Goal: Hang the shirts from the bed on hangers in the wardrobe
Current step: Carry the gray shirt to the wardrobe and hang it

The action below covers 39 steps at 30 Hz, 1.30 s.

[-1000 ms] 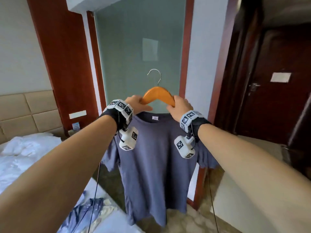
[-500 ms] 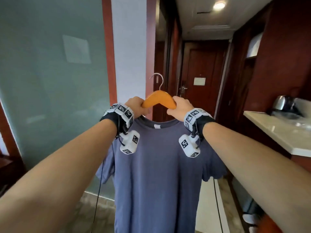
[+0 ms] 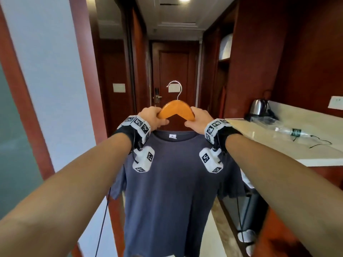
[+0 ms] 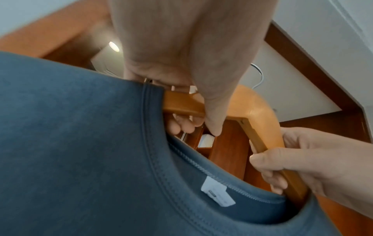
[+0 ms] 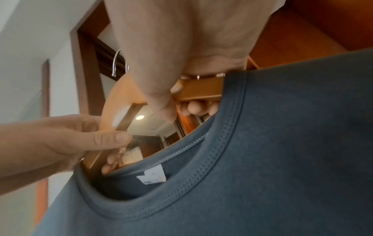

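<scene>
Since a second ago, bed gone from view; corridor ahead. Left hand [image 3: 155, 118] and right hand [image 3: 198, 120] each grip hanger [image 3: 176, 110] arms; hanger level, hook up; shirt [image 3: 172, 191] hangs straight below.

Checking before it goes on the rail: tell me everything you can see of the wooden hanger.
The wooden hanger is orange-brown, glossy and arched, with a silver metal hook standing upright on top. Its arms run inside the collar of the grey-blue T-shirt hanging from it. The left hand and right hand each grip one arm, holding it in the air.
</scene>
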Tool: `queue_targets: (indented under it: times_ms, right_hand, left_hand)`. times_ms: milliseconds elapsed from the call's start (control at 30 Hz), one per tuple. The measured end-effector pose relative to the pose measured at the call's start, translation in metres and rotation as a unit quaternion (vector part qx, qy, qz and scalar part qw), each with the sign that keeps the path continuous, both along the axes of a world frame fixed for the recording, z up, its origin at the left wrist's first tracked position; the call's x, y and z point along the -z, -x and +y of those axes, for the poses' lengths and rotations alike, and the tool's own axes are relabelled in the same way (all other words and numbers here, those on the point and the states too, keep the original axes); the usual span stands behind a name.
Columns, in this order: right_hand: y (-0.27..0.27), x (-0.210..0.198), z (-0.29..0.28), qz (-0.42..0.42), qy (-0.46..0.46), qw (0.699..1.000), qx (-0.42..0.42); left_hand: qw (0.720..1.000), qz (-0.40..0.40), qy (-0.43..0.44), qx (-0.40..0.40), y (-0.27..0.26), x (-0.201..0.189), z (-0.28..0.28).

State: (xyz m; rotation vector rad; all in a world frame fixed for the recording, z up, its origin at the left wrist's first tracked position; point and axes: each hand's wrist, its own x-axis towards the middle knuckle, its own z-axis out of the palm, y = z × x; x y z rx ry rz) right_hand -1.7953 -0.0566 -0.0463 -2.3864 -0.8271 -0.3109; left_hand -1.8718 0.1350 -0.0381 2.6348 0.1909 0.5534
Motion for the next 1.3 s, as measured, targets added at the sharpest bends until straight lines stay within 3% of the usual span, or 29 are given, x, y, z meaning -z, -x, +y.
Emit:
queue_targets:
  times_ms: [333,367,600,1000,1300]
  right_hand:
    - [-0.198,0.01,-0.022,-0.022,0.087,0.996,0.014]
    - [-0.24,0.001,-0.026,-0.029,0.098,0.994,0.023]
    - [-0.37,-0.01,-0.018,-0.071,0.136,0.987,0.043]
    - [-0.601,-0.005,0.052,-0.074,0.148,0.984,0.064]
    - [-0.766,-0.029,0.107,-0.08,0.172,0.974,0.126]
  left_hand:
    - [0.998,0.055,-0.032,0.008,-0.202,0.007,-0.012]
    - [0.998,0.055,-0.038,0.004,-0.246,0.001,-0.018]
    - [0.996,0.07,-0.063,0.005,-0.376,-0.013,-0.009]
    - [0.994,0.044,-0.094,0.04,-0.614,-0.004,0.068]
    - [0.989,0.028,-0.118,0.083,-0.797,-0.032,0.127]
